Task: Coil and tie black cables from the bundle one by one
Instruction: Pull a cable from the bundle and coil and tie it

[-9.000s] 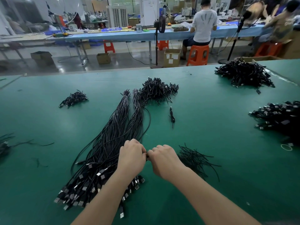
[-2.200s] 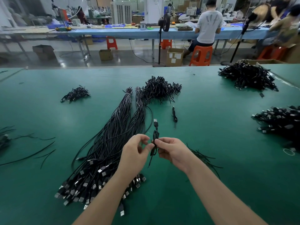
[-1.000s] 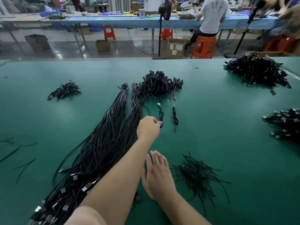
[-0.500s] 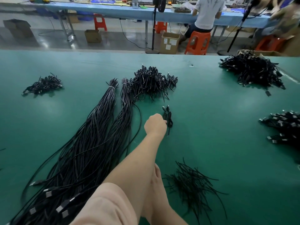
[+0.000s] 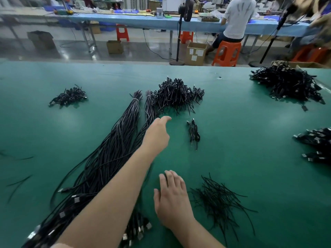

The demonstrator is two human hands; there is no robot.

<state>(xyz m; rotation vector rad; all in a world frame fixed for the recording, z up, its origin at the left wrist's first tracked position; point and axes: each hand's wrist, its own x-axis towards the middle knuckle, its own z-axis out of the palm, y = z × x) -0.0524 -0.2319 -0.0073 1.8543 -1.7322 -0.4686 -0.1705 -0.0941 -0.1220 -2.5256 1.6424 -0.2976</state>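
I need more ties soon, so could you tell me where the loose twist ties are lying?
The loose twist ties lie on the green table, just beside the right hand.

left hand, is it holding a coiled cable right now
No, the left hand is open and holds nothing; the coiled cables lie apart on the mat.

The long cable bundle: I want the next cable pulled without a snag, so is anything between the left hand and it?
Nothing visible. The left hand, open and empty, hovers at the right edge of the long cable bundle. The two tied cables lie apart to its right on the green table.
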